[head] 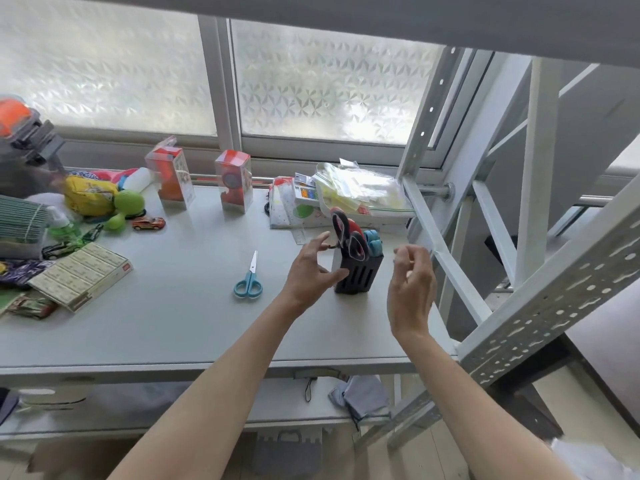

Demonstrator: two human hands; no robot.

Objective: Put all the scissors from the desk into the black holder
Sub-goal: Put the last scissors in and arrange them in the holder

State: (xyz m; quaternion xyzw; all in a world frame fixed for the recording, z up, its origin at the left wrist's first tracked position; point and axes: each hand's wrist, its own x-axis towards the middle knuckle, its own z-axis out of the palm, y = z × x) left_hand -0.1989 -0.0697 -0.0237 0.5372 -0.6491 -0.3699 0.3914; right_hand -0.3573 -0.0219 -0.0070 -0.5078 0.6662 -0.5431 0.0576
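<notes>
The black slotted holder [360,277] stands on the grey desk [173,327] towards its right end. Black-and-red handled scissors [346,230] and blue-handled scissors [374,243] stick up out of it. One more pair of blue-handled scissors [250,277] lies flat on the desk to the holder's left, blades pointing away from me. My left hand [310,270] is beside the holder, thumb against its left side, fingers spread near the black-and-red handles. My right hand [412,282] hovers to the holder's right, fingers loosely curled, holding nothing.
Toys, toy cars and a flat box [81,277] crowd the desk's left end. Two clear red packages [171,176] stand at the back, and a tray of plastic bags [363,194] sits behind the holder. A white metal rack frame [450,258] runs close along the right.
</notes>
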